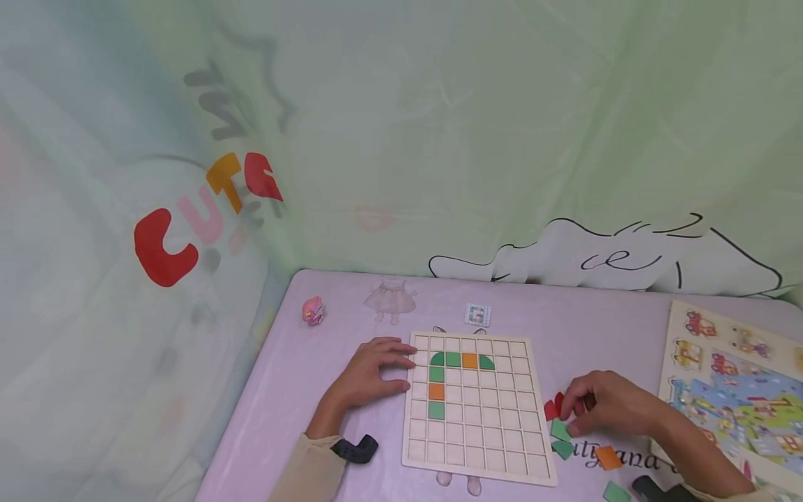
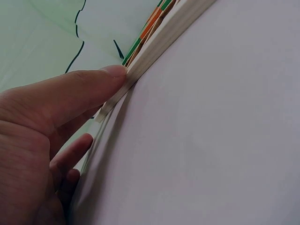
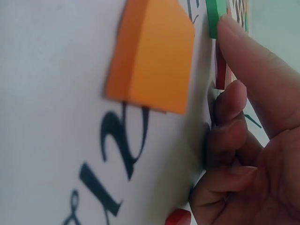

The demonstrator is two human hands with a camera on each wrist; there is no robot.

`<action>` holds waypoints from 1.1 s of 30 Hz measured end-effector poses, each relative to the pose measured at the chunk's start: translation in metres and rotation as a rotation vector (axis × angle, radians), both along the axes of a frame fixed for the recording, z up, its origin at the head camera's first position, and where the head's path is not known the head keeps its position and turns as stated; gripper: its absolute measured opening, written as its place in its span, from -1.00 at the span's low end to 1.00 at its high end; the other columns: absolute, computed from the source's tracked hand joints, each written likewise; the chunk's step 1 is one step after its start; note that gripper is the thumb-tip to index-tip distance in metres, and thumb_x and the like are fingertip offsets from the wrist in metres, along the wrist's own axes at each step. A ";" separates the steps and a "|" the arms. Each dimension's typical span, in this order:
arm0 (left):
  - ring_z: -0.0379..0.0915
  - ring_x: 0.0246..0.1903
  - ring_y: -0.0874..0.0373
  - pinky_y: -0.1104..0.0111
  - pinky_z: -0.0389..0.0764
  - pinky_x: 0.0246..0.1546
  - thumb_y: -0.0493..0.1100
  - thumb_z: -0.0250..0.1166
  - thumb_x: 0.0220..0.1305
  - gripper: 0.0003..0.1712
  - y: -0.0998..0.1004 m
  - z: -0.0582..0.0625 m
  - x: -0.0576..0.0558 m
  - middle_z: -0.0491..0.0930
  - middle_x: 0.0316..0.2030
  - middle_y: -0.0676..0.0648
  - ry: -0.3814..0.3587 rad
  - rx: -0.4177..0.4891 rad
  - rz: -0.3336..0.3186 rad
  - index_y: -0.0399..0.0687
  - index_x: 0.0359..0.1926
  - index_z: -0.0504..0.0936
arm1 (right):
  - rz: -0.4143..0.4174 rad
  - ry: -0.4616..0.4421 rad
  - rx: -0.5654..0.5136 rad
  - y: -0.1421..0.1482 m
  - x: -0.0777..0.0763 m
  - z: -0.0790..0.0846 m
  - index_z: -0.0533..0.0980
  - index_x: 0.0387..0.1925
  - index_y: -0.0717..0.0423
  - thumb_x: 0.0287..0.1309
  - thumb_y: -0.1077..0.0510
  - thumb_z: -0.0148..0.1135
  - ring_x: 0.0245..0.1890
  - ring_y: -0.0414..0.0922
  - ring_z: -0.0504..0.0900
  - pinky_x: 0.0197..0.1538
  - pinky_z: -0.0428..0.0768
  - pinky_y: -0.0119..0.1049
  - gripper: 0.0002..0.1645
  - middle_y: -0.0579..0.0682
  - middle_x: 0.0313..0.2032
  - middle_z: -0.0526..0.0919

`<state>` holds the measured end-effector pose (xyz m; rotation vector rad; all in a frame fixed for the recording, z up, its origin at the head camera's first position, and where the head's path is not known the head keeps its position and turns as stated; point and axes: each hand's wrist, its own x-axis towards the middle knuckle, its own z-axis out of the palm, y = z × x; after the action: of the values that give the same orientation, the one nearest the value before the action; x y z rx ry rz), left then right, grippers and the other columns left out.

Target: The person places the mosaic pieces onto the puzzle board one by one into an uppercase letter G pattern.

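A pale wooden grid board (image 1: 473, 418) lies on the table with green and orange blocks set in some cells along its upper left. My left hand (image 1: 371, 373) is at the board's left edge, its thumb (image 2: 115, 74) touching the wooden side and its fingers loosely extended. Right of the board, my right hand (image 1: 611, 404) reaches down among loose blocks with bent fingers. Its thumb touches a green block (image 3: 213, 18); red blocks (image 1: 551, 409) are by the index fingertip. Whether the fingers pinch a block is hidden. An orange block (image 3: 157, 56) lies nearby.
A small pattern card (image 1: 478, 315) lies behind the board. A pink figurine (image 1: 312, 311) stands at the table's back left. At the right lies a picture puzzle board (image 1: 690, 348). Another green block (image 1: 617, 492) lies near the front. Printed curtains (image 1: 439, 139) hang behind the table.
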<state>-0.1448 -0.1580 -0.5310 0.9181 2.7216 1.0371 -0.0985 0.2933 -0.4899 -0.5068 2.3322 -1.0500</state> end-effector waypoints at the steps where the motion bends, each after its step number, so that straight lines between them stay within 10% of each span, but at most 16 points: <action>1: 0.32 0.42 0.07 -0.01 0.31 0.36 -0.01 0.51 0.14 -0.65 0.000 0.000 0.000 0.61 0.25 0.18 0.002 -0.001 0.000 0.17 -0.01 0.78 | 0.000 -0.001 -0.006 0.000 0.000 0.000 0.72 -0.38 -0.10 -0.04 0.09 0.58 -0.46 -0.28 0.48 -0.41 0.38 -0.38 -0.85 -0.18 -0.50 0.58; 18: 0.32 0.41 0.09 0.01 0.33 0.35 0.00 0.52 0.14 -0.64 -0.001 -0.002 -0.002 0.60 0.25 0.20 0.016 -0.007 -0.009 0.19 0.00 0.78 | -0.132 -0.053 -0.059 0.003 -0.007 -0.004 0.69 -0.07 0.11 0.09 0.09 0.51 -0.47 -0.22 0.44 -0.45 0.34 -0.36 -0.64 -0.10 -0.47 0.50; 33: 0.32 0.42 0.09 0.01 0.32 0.35 0.01 0.51 0.15 -0.64 0.000 -0.002 -0.001 0.60 0.26 0.20 0.011 -0.017 -0.002 0.18 0.00 0.78 | -0.197 -0.052 0.040 -0.001 -0.008 -0.006 0.61 -0.25 0.11 -0.05 0.01 0.60 -0.45 -0.22 0.45 -0.41 0.35 -0.36 -0.60 -0.04 -0.50 0.49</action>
<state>-0.1461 -0.1580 -0.5327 0.9260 2.7337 1.0106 -0.1063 0.2925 -0.4962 -0.2349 2.3886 -1.0884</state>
